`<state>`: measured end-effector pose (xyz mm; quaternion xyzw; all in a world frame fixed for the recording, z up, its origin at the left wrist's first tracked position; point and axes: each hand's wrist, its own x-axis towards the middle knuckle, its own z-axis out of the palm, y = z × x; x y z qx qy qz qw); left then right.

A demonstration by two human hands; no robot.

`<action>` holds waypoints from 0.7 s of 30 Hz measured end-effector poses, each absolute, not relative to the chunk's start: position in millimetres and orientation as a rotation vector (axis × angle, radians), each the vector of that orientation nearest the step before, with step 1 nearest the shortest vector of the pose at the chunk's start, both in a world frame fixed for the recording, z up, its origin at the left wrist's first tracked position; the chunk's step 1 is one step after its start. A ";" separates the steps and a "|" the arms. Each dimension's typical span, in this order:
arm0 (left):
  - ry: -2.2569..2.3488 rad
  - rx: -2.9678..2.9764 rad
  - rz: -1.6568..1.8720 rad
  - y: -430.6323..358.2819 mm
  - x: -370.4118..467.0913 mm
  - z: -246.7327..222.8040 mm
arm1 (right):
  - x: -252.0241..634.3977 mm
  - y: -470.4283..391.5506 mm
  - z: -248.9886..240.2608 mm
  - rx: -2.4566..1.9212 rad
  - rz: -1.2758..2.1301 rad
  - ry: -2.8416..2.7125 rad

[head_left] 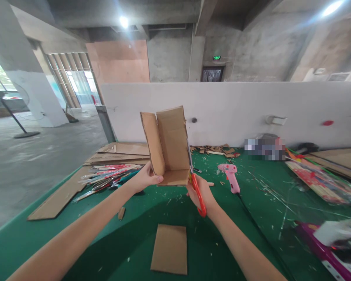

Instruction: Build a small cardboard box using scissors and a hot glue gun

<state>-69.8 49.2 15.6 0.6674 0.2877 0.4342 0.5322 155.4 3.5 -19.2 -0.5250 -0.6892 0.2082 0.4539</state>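
Observation:
An open cardboard box (173, 142), with two tall sides and a bottom flap showing, is held up above the green table. My left hand (148, 177) grips its lower left edge, thumb at the bottom corner. In my right hand (201, 191) is a pair of scissors (199, 197) with red-orange handles. Their blades run up along the box's right edge; whether they are cutting into it I cannot tell. Below the box, a cut cardboard square (169, 249) lies flat on the table.
A pink hot glue gun (230, 176) lies to the right, its black cord trailing forward. Cardboard sheets (58, 191) and a pile of packaged tools (108, 177) are at left. Scraps (215, 150) line the white partition (228, 109). A purple box (324, 249) sits front right.

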 end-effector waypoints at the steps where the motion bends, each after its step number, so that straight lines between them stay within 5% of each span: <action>1: 0.690 1.578 1.029 49.2 -69.7 13.9 | 155.5 3.2 -18.7 -1.308 0.477 -1.704; 21: 0.689 1.732 0.730 39.1 -80.2 46.5 | 157.6 -1.8 -16.3 -1.411 0.282 -1.679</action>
